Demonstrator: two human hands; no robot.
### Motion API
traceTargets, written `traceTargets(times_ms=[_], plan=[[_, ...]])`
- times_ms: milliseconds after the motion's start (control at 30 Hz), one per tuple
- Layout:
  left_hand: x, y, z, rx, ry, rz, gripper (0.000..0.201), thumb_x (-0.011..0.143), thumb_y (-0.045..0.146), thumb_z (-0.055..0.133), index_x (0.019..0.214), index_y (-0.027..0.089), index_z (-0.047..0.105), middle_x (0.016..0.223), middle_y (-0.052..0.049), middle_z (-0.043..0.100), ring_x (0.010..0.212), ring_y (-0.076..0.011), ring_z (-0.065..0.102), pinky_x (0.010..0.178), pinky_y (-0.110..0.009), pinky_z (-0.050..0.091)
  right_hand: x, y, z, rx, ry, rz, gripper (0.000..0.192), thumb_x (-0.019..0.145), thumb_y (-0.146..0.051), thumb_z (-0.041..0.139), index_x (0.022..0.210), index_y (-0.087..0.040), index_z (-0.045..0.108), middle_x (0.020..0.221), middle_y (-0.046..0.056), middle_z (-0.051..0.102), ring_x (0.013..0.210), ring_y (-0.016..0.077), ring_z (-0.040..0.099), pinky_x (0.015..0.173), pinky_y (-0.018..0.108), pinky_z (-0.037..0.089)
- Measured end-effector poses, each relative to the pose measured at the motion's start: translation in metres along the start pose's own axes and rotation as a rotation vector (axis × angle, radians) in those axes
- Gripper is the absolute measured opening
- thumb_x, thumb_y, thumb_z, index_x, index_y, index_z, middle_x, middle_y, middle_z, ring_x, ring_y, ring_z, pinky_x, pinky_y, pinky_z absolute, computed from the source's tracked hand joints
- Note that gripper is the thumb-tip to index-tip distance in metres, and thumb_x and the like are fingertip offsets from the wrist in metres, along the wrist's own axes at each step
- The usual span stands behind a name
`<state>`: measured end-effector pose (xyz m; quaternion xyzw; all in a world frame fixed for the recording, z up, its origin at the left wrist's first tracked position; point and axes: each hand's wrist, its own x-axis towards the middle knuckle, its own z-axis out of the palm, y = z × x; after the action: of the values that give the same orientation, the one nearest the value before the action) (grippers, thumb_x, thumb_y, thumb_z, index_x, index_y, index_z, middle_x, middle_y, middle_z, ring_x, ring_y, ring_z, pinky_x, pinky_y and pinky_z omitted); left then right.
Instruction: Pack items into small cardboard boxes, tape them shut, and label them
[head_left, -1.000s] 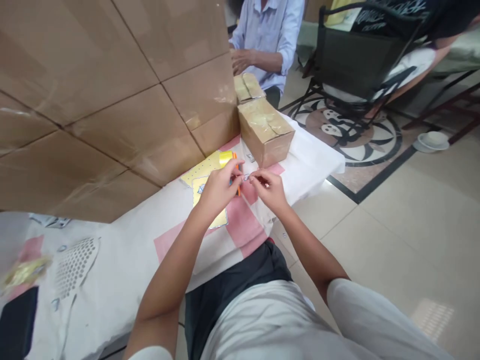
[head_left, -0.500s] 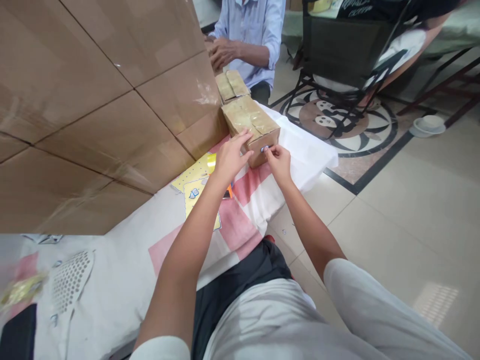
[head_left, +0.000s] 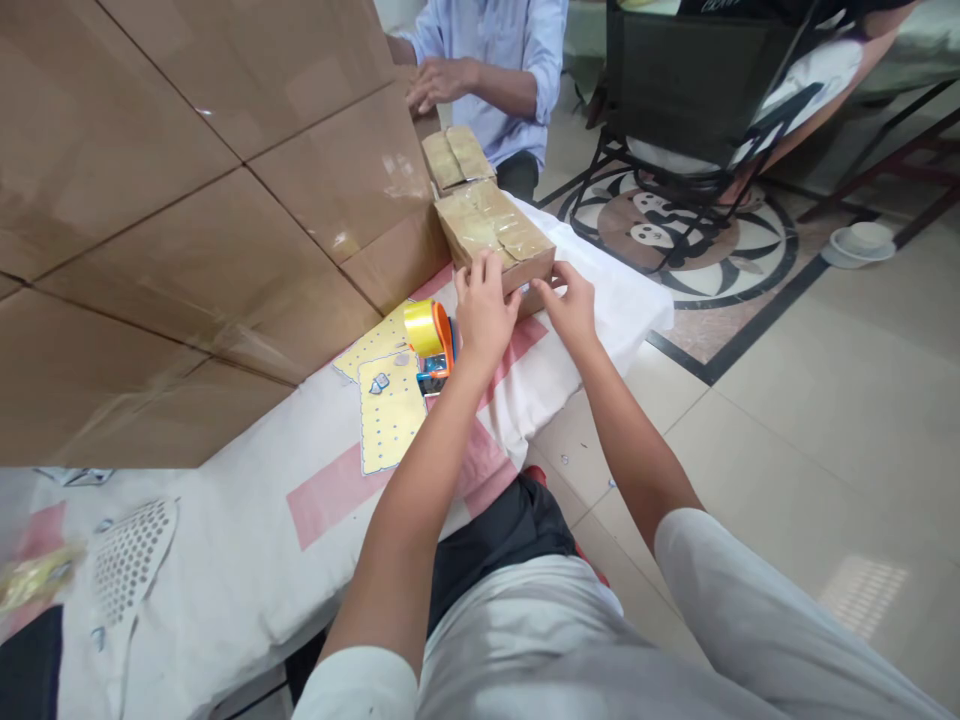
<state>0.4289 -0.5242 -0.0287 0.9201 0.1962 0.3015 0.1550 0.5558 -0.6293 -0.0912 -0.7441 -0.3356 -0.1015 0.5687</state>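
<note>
A taped brown cardboard box [head_left: 491, 222] sits on the cloth-covered table near its far corner. My left hand [head_left: 484, 305] lies against the near left part of the box, fingers up at the top edge and thumb toward the front face. At the right front corner, my right hand [head_left: 570, 305] grips the box with thumb and forefinger. A small pale-blue patch on the front face is mostly hidden by my fingers. Left of my left wrist stands an orange tape dispenser [head_left: 446, 340] with yellow tape, beside yellow dotted sticker sheets [head_left: 390, 415].
Large stacked cartons [head_left: 202, 240] wall off the left side. Behind my box is a smaller box [head_left: 457, 157], where a co-worker's hand [head_left: 442, 82] rests on cardboard. A black folding chair [head_left: 690, 90] stands beyond. A white fly swatter [head_left: 135, 560] lies at lower left.
My right fingers have moved from the blue patch on the front face to the right corner of the box. My left hand has come down and right, uncovering the tape dispenser.
</note>
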Motion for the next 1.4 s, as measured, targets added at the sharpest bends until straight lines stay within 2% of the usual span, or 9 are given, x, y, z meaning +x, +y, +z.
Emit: traceTargets(times_ms=[67,267,633,800,933,1100,1200,1300,1400], plan=[[0.0,0.0,-0.001,0.001,0.0,0.014,0.049,0.097,0.037,0.058,0.144,0.026,0.047,0.156,-0.012,0.049,0.141,-0.0354,0.044,0.117,-0.053,0.04,0.002,0.0,-0.003,0.008,-0.022,-0.008,0.048,0.091,-0.069,0.06,0.102,-0.022,0.066,0.101,0.007,0.071,0.085,0.0236,0.064,0.087,0.042,0.053],[-0.001,-0.002,0.002,0.023,0.001,0.023,0.052,0.097,0.038,0.06,0.145,0.027,0.045,0.157,-0.012,0.048,0.141,-0.0369,0.044,0.114,-0.054,0.044,0.005,-0.001,-0.001,-0.015,-0.01,-0.051,0.062,0.073,-0.077,0.074,0.101,-0.023,0.064,0.097,0.005,0.07,0.084,0.0241,0.061,0.081,0.04,0.053],[-0.001,0.007,-0.001,-0.064,-0.07,-0.064,0.054,0.098,0.036,0.056,0.149,0.025,0.043,0.163,-0.012,0.04,0.15,-0.0392,0.035,0.122,-0.058,0.032,0.004,-0.004,-0.01,-0.015,-0.044,-0.061,0.056,0.079,-0.074,0.072,0.1,-0.023,0.066,0.096,0.005,0.072,0.083,0.0237,0.064,0.082,0.038,0.053],[0.002,0.006,0.001,-0.041,-0.058,-0.039,0.052,0.098,0.035,0.056,0.148,0.024,0.045,0.161,-0.012,0.044,0.149,-0.0379,0.037,0.122,-0.056,0.034,0.01,0.002,-0.009,0.078,-0.039,-0.034,0.048,0.08,-0.067,0.074,0.093,-0.021,0.069,0.094,0.004,0.073,0.085,0.0223,0.065,0.079,0.036,0.055],[0.001,0.01,0.001,0.0,-0.074,-0.061,0.055,0.096,0.032,0.06,0.147,0.019,0.045,0.162,-0.015,0.042,0.146,-0.0399,0.04,0.121,-0.055,0.036,0.005,0.002,-0.006,0.176,-0.035,-0.008,0.041,0.083,-0.055,0.072,0.103,-0.019,0.073,0.102,0.007,0.076,0.094,0.0242,0.069,0.082,0.037,0.057],[0.0,0.0,0.011,-0.099,-0.064,-0.038,0.057,0.097,0.036,0.058,0.15,0.022,0.041,0.165,-0.014,0.037,0.149,-0.0423,0.036,0.122,-0.061,0.033,0.0,-0.002,0.004,0.143,0.045,0.048,0.042,0.079,-0.053,0.075,0.104,-0.019,0.072,0.104,0.009,0.076,0.097,0.0263,0.069,0.082,0.039,0.057],[0.003,-0.01,0.018,-0.174,-0.059,0.014,0.061,0.095,0.039,0.062,0.15,0.025,0.039,0.167,-0.013,0.033,0.152,-0.0426,0.033,0.124,-0.064,0.029,-0.001,-0.005,0.004,0.13,0.047,0.086,0.036,0.088,-0.052,0.065,0.103,-0.021,0.07,0.104,0.01,0.075,0.097,0.0257,0.068,0.083,0.04,0.056],[0.002,-0.014,0.009,-0.225,-0.099,0.074,0.072,0.091,0.042,0.069,0.152,0.026,0.034,0.17,-0.014,0.026,0.153,-0.0409,0.033,0.124,-0.061,0.031,-0.016,-0.014,-0.004,0.111,0.16,0.167,0.03,0.096,-0.048,0.053,0.099,-0.021,0.067,0.098,0.009,0.074,0.091,0.0233,0.067,0.082,0.038,0.053],[-0.018,-0.018,-0.022,-0.245,-0.134,0.155,0.086,0.091,0.043,0.07,0.16,0.025,0.021,0.173,-0.015,0.016,0.156,-0.0354,0.03,0.123,-0.052,0.037,-0.051,-0.035,-0.016,0.064,0.249,0.188,0.022,0.096,-0.042,0.055,0.087,-0.022,0.059,0.084,0.004,0.067,0.079,0.019,0.061,0.073,0.033,0.048]])
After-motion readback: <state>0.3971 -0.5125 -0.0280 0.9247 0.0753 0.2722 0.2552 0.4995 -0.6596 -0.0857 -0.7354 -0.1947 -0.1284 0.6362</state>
